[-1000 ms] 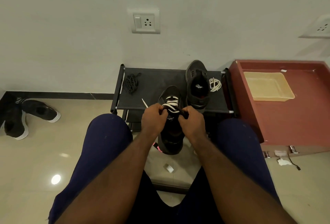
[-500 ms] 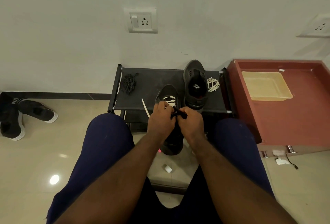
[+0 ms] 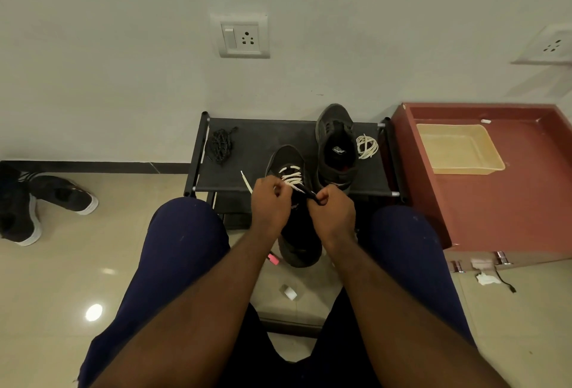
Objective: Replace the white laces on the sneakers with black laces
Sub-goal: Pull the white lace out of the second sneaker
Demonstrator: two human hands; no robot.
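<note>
The sneaker (image 3: 291, 165), black, lies with its toe on the front edge of the rack (image 3: 263, 140) and its heel hanging off toward the person. Its long axis runs straight away from them. Its white lace (image 3: 292, 178), flat and cream, crosses the eyelets in a few rows just beyond both hands. One free end (image 3: 246, 182) trails off to the sneaker's left.

The left hand (image 3: 270, 202) is curled at the nearest crossings and seems to pinch the lace. The right hand (image 3: 332, 211) pinches a dark strip (image 3: 312, 194) at the sneaker's throat; whether it is tongue or lace I cannot tell. The left hand is nearer the free end, so unthreading likely pulls leftward, across the axis.

Beyond the sneaker to the right stands an unlaced second sneaker (image 3: 335, 146), with a white coil (image 3: 367, 146) further right. The black laces (image 3: 220, 146) lie well to the sneaker's left.
</note>
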